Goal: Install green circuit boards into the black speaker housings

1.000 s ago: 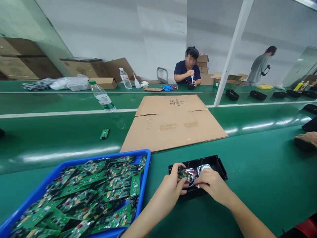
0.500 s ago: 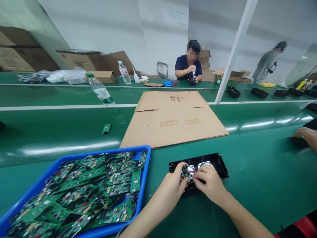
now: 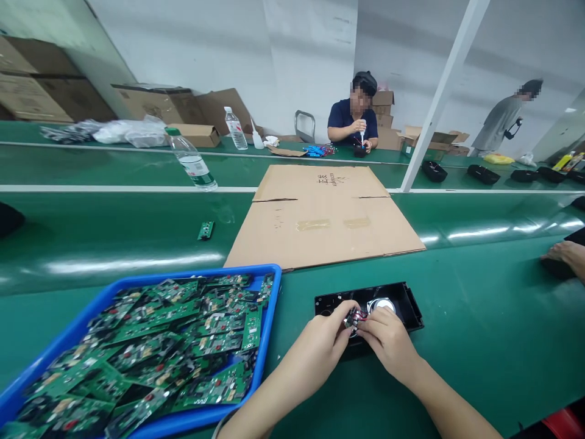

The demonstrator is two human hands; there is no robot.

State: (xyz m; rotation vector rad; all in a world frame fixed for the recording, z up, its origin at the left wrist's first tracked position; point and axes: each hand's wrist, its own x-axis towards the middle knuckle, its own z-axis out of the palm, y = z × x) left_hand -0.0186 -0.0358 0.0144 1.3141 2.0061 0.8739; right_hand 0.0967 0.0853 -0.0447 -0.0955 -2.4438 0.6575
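A black speaker housing lies on the green bench in front of me, with a round silver speaker set in it. Over its left half, my left hand pinches a small circuit board between thumb and index finger. My right hand comes in from the right, its fingertips closed on thin red and black wires beside the board. The fingers hide most of the board and the wire ends. A second speaker beneath the hands is almost wholly covered.
To my left stands a blue tray heaped with green circuit boards. A flattened cardboard sheet lies ahead. One loose board and a water bottle are further off. A co-worker's hand shows at the right edge; another person sits opposite.
My left hand has tilted the circuit board, so less of its face shows. Both hands remain together over the housing. The view has shifted slightly.
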